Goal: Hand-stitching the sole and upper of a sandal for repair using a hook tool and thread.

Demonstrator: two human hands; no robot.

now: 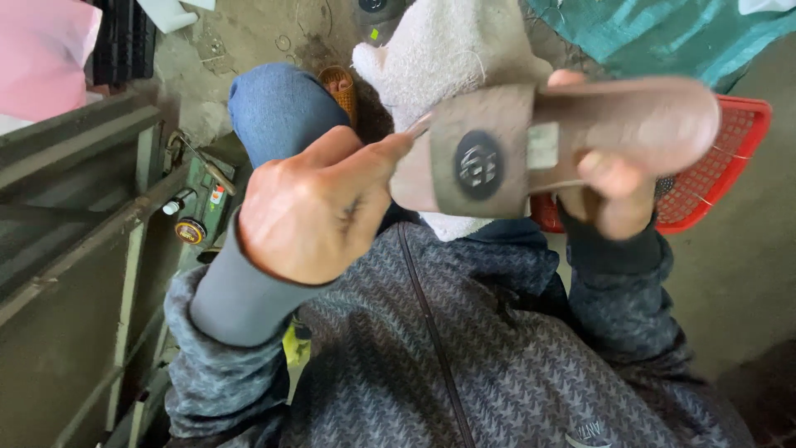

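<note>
Brown slide sandal (572,137) lies gripped in the right hand (609,187), fingers wrapped under its sole. The left hand (311,207), closed, pinches a thin tool tip against the sandal's strap. A white towel (444,54) lies just behind both grips.

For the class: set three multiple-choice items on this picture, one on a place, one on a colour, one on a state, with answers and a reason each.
1. Where is the red basket?
A. behind the slipper, on the floor
B. on the lap
C. on the green machine

2. What colour is the slipper?
A. brown
B. yellow
C. white

3. How is the right hand?
A. open and empty
B. gripping the slipper
C. flat on the floor

Answers: 1 A, its mesh shows past the sole; 2 A, strap and sole are brown; 3 B, its fingers wrap the sole while the left hand touches the strap's edge.
</note>
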